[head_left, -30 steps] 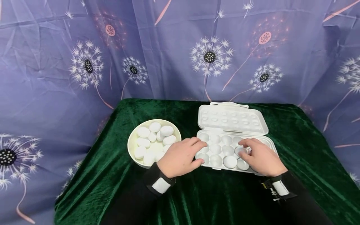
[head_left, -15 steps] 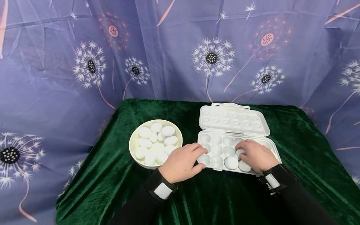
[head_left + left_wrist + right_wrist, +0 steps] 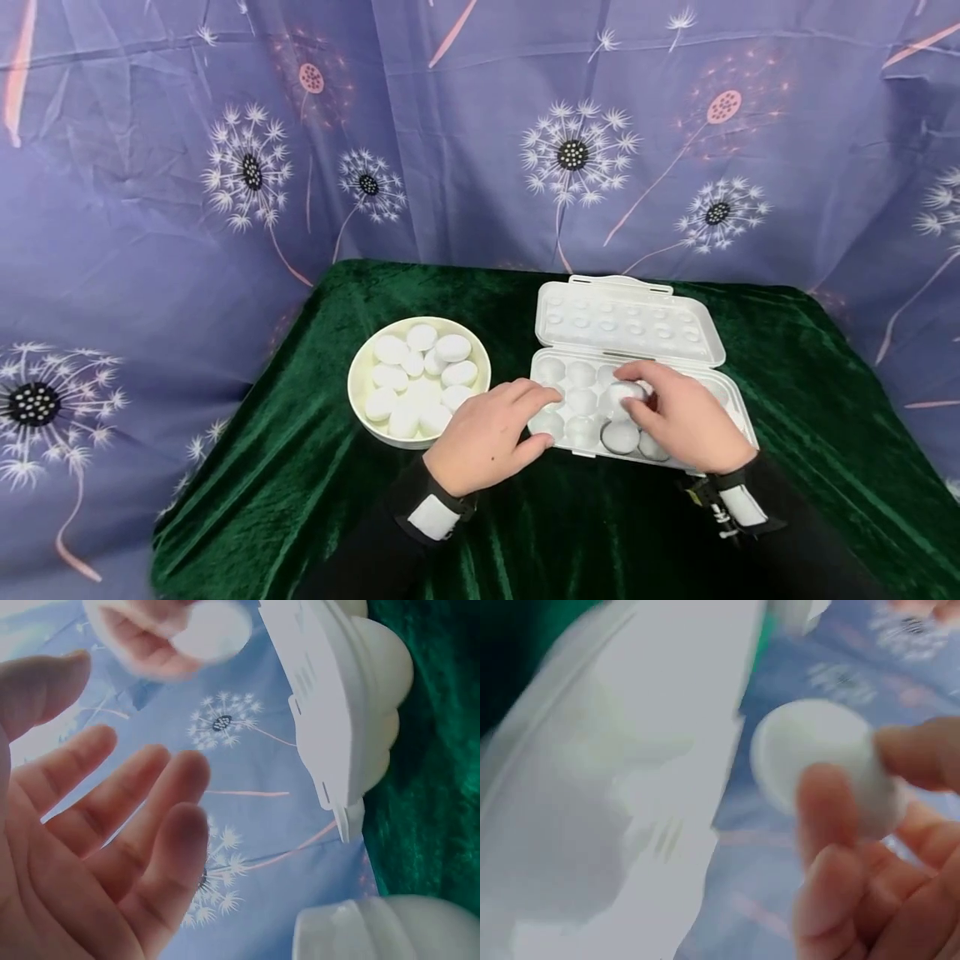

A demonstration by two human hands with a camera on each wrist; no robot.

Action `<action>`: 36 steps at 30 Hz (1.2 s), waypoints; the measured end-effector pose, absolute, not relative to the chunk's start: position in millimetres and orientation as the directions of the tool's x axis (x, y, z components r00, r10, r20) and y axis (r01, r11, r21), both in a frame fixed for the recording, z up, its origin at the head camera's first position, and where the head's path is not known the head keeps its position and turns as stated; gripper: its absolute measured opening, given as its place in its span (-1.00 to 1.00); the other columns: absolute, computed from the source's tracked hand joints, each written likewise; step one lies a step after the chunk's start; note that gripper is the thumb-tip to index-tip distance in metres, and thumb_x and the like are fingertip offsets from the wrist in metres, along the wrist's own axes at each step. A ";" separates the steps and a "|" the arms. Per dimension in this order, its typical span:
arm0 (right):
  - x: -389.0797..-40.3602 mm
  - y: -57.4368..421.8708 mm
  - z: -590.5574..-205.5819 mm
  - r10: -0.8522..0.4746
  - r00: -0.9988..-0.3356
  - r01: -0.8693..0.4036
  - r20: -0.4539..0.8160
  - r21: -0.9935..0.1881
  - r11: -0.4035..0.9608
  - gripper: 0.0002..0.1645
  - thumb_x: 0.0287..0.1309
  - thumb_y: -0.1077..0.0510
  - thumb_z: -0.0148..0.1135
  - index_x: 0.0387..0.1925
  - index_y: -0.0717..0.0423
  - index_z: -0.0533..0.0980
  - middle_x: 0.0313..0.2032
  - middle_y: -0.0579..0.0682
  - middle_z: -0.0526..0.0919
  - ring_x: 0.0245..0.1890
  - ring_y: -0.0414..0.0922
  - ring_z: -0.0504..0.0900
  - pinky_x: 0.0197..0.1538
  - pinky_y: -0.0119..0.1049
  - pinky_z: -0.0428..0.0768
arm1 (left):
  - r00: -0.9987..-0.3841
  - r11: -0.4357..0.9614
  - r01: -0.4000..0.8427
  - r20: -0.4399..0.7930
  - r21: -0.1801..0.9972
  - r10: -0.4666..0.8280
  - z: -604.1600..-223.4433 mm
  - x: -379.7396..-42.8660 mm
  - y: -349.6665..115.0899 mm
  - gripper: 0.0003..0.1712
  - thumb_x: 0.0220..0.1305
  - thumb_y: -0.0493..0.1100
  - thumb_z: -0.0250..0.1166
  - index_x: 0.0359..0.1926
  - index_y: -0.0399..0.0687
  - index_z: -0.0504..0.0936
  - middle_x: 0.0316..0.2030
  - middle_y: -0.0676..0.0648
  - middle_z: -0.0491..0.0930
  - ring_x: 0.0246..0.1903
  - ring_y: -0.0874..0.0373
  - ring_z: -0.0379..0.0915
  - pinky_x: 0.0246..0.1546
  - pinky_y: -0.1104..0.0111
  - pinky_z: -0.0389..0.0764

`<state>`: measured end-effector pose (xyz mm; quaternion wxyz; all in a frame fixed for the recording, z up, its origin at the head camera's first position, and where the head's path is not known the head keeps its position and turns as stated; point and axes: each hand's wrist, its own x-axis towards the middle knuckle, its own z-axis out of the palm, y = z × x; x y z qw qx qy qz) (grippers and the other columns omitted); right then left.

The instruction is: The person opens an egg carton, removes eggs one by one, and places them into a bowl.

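White egg [image 3: 817,739] pinched in the right hand [image 3: 693,421], above an open carton [image 3: 581,400]

Left: cream bowl [image 3: 357,390] on the green-covered desk [image 3: 300,467]. Loose eggs [image 3: 390,377] inside, white, at least ten in sight, heaped round the wall and touching one another. Near right rim runs behind the left hand [image 3: 487,437].

Middle: left hand lies between bowl and carton, over the bowl's near right edge. Its fingers are released, loosely spread near the carton's left end, grasping nothing. Contact with the carton: cannot tell.

Right: carton hinged open, lid [image 3: 630,321] laid back on the far side, tray on the near side. Rounded hollows in three rows. A seated pair [image 3: 621,437] of white eggs in the near row, right of centre; the right one partly behind the right hand.

Right hand over the tray's right half, fingers and thumb grasping the white egg. Right wrist view, blurred, shows that egg apart from the tray.

Against half a second ago: egg was low over the middle row, beyond the seated pair; now raised and farther left, right hand's fingers likewise. Left hand, bowl, lid and seated pair much the same.
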<state>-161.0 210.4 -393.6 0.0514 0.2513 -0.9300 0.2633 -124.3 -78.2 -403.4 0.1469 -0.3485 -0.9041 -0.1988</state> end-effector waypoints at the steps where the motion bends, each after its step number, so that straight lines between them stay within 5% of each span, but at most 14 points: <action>1: -158.2 204.2 -391.4 -0.459 -0.849 -0.527 0.263 -0.494 0.691 -0.61 0.34 0.20 0.29 0.17 0.00 0.52 -0.06 -0.09 0.66 -0.51 -0.28 0.45 -0.42 -0.31 0.45 | -0.712 0.671 0.691 0.414 0.268 0.567 -402.0 -122.8 -77.6 -0.48 0.35 0.06 0.35 0.28 0.14 0.51 0.06 0.11 0.55 -0.10 0.27 0.51 -0.26 0.39 0.56; 8: -141.2 165.8 -384.0 -0.533 -0.765 -0.615 0.362 -0.656 0.438 -0.41 0.34 0.24 0.30 0.33 -0.06 0.36 0.06 -0.13 0.63 -0.59 -0.30 0.39 -0.52 -0.39 0.42 | -0.670 0.622 0.725 0.511 0.295 0.539 -396.4 -115.3 -71.0 -0.45 0.29 0.03 0.43 0.25 0.06 0.53 0.16 0.06 0.51 0.09 0.18 0.46 -0.03 0.35 0.58; 22: -134.2 132.7 -393.8 -0.531 -0.785 -0.501 0.319 -0.832 0.240 -0.56 0.40 0.20 0.24 0.26 -0.12 0.46 -0.34 -0.16 0.64 -0.55 -0.11 0.58 -0.40 -0.27 0.59 | -0.685 0.659 0.696 0.540 0.286 0.489 -390.9 -113.7 -79.8 -0.51 0.22 -0.07 0.47 0.17 0.09 0.58 -0.04 0.07 0.49 -0.14 0.25 0.48 -0.27 0.39 0.60; 29: -134.8 129.1 -400.7 -0.551 -0.764 -0.507 0.334 -0.840 0.194 -0.48 0.42 0.23 0.21 0.34 -0.09 0.41 0.02 -0.13 0.62 -0.40 -0.16 0.67 -0.26 -0.25 0.65 | -0.694 0.677 0.687 0.513 0.263 0.504 -381.3 -118.9 -96.0 -0.53 0.17 -0.07 0.47 0.12 0.09 0.62 -0.09 0.07 0.51 -0.23 0.26 0.47 -0.35 0.38 0.57; 36: -137.2 131.4 -406.4 -0.534 -0.785 -0.502 0.313 -0.827 0.253 -0.49 0.43 0.22 0.20 0.33 -0.15 0.40 0.10 -0.14 0.62 -0.40 -0.19 0.65 -0.29 -0.28 0.62 | -0.754 0.785 0.580 0.509 0.218 0.416 -374.5 -129.3 -125.2 -0.53 0.12 -0.06 0.50 0.08 0.07 0.65 -0.11 0.06 0.53 -0.25 0.17 0.52 -0.41 0.27 0.57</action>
